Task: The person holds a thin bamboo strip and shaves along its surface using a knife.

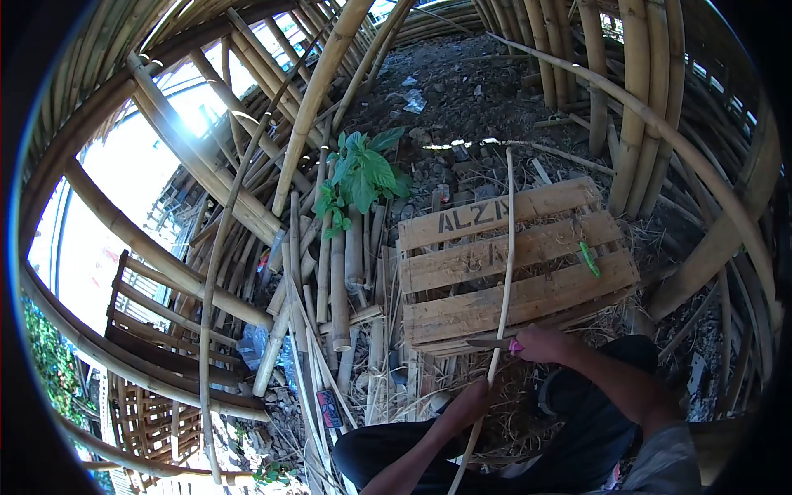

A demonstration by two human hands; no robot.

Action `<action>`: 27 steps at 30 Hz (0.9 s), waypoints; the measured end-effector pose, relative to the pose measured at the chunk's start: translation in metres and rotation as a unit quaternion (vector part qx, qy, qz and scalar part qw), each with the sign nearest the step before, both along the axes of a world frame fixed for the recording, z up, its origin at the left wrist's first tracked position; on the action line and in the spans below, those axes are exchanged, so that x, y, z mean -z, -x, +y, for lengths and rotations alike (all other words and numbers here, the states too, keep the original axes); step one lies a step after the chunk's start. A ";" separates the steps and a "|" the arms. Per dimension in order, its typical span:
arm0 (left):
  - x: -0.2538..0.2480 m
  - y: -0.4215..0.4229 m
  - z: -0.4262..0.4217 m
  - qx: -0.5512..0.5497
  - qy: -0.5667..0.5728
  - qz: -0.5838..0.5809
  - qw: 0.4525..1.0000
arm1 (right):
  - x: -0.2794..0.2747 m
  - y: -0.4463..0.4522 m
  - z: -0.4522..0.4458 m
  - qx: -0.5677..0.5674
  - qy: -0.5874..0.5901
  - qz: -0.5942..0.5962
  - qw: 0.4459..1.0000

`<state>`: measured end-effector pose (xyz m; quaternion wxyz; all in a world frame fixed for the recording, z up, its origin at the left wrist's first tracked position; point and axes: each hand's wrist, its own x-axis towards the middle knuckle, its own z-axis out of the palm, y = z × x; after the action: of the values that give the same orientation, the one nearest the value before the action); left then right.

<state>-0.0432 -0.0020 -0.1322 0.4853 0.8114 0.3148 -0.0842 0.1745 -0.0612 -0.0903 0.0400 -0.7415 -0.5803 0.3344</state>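
A long, thin bamboo strip (506,280) runs from my lap up across a wooden crate (462,318). My left hand (472,399) is closed around the strip just below the crate's near edge. In my right hand (540,342) is a knife (487,343) with a pink handle, its blade pointing left and lying against or across the strip. Whether the edge bites into the bamboo cannot be made out. On the crate's slats, to the right of the strip, rests a bright green slender object (589,259), possibly another knife or its handle.
Cut bamboo poles (338,289) lie piled left of the crate, beside a leafy green plant (363,173). Thin pale strips (305,363) lean near my left knee, by a dark red-and-blue packet (328,409). Upright bamboo poles (635,99) and a curved pole (693,148) stand at right.
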 end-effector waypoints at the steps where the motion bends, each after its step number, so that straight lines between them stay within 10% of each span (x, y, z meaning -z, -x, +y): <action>1: 0.002 0.000 0.000 -0.003 0.002 -0.010 1.000 | -0.001 0.000 0.000 0.003 0.002 0.004 1.000; 11: 0.005 0.004 0.000 0.022 -0.051 -0.037 0.998 | 0.007 0.001 0.001 -0.035 -0.008 -0.019 0.999; 16: 0.000 -0.001 -0.001 -0.075 0.208 -0.018 0.975 | -0.002 0.004 0.004 -0.015 -0.057 -0.019 0.998; 27: -0.019 -0.003 0.003 -0.088 0.159 -0.068 0.981 | 0.011 0.004 0.001 -0.019 -0.133 -0.048 0.990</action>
<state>-0.0405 0.0005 -0.1132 0.6339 0.6967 0.3340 -0.0346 0.1703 -0.0599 -0.1010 0.1044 -0.7338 -0.6345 0.2194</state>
